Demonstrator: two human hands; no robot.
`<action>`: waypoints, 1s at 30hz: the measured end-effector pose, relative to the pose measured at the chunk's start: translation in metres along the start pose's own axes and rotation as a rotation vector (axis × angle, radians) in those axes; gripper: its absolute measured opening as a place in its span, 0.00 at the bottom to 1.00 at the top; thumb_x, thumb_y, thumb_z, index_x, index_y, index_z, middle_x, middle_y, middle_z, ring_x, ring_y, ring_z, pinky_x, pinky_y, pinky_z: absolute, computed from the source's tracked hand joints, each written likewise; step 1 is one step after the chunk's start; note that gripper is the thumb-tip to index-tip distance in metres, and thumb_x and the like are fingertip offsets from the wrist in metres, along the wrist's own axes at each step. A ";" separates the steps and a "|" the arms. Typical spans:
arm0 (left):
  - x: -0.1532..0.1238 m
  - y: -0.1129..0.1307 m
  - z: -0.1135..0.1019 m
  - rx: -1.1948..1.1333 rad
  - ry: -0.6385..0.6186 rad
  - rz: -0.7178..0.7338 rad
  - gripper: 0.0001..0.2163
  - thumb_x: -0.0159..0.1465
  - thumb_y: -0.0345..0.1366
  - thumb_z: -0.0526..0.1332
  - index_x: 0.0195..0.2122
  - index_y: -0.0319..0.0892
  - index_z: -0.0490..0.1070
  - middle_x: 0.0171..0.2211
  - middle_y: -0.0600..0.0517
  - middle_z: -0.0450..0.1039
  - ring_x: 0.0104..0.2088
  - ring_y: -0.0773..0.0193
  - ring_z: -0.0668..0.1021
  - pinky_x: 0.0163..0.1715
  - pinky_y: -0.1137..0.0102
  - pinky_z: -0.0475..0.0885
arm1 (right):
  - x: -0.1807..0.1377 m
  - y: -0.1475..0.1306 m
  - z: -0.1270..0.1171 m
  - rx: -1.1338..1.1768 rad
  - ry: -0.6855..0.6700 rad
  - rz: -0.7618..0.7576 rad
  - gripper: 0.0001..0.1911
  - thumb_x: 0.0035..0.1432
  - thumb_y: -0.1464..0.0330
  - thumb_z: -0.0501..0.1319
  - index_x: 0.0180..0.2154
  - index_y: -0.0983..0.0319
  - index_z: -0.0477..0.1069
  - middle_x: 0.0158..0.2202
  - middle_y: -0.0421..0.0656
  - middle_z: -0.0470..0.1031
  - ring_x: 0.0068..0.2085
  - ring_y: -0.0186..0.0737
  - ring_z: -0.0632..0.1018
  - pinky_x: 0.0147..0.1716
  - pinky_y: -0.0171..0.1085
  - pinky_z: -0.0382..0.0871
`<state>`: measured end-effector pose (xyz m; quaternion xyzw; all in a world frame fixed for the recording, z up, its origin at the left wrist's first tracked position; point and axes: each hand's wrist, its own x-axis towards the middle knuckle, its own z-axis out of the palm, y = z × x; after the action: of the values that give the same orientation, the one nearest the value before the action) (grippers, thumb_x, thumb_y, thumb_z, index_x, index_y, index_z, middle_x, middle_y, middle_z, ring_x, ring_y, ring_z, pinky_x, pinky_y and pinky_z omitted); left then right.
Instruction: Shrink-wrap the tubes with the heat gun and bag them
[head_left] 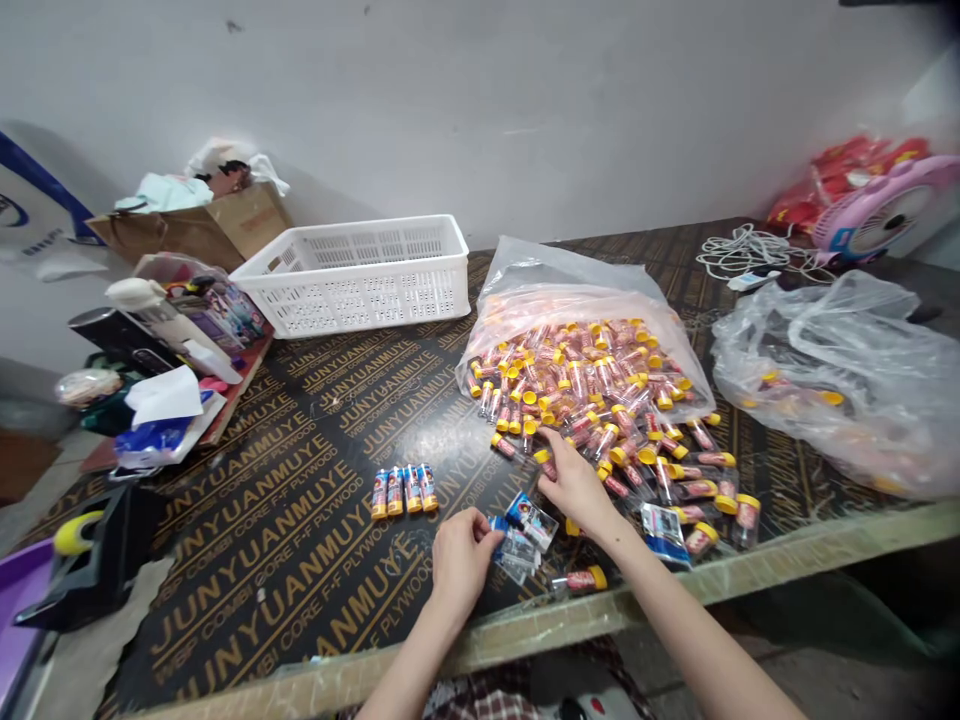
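Note:
My left hand (459,560) is closed in a pinch at the edge of a small blue-and-clear plastic sleeve (516,552). Another printed sleeve (532,520) lies just beyond it. At the near edge of a heap of small clear tubes with yellow caps (577,375), my right hand (576,485) has its fingers around one tube (546,463). Several sleeved tubes (405,490) stand side by side in a row to the left, yellow caps toward me. A single tube (581,580) lies by the front edge, and more sleeves (664,533) rest beneath my right forearm.
The heap spills from a clear plastic bag (555,265). A white basket (352,310) stands behind, left of it. Another plastic bag (840,390), a white cable (750,250) and a pink fan (881,215) are on the right. A tape dispenser (97,550) sits at the left.

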<state>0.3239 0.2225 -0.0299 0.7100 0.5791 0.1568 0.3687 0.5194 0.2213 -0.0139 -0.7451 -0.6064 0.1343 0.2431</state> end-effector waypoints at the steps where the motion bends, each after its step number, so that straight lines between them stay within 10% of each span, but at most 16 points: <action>1: 0.000 0.001 -0.001 0.012 0.000 0.001 0.06 0.55 0.36 0.61 0.23 0.41 0.68 0.23 0.54 0.71 0.26 0.67 0.71 0.27 0.74 0.57 | -0.004 0.001 -0.003 0.086 0.041 -0.020 0.34 0.48 0.75 0.53 0.58 0.59 0.54 0.49 0.49 0.67 0.47 0.45 0.72 0.43 0.41 0.64; 12: -0.002 -0.001 0.002 0.082 0.019 0.002 0.08 0.55 0.40 0.62 0.25 0.42 0.68 0.24 0.54 0.71 0.27 0.66 0.71 0.27 0.74 0.55 | -0.055 0.002 -0.013 0.624 0.114 0.148 0.21 0.52 0.68 0.57 0.50 0.60 0.63 0.29 0.39 0.69 0.29 0.37 0.71 0.31 0.36 0.67; 24: -0.001 -0.004 -0.003 0.021 0.094 0.034 0.05 0.56 0.35 0.59 0.25 0.43 0.71 0.22 0.54 0.72 0.24 0.67 0.70 0.27 0.73 0.56 | -0.072 -0.006 -0.004 0.674 0.137 0.233 0.13 0.52 0.59 0.60 0.35 0.62 0.69 0.27 0.40 0.70 0.25 0.35 0.68 0.25 0.33 0.62; 30: 0.003 -0.006 -0.003 -0.400 0.117 -0.029 0.08 0.47 0.37 0.65 0.20 0.41 0.66 0.18 0.57 0.66 0.21 0.70 0.67 0.24 0.75 0.60 | -0.077 -0.010 -0.005 0.689 0.152 0.236 0.14 0.52 0.59 0.61 0.36 0.62 0.72 0.33 0.45 0.75 0.27 0.36 0.71 0.27 0.34 0.66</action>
<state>0.3188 0.2266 -0.0324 0.6040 0.5669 0.3044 0.4703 0.4954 0.1471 -0.0117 -0.6922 -0.4159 0.3018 0.5067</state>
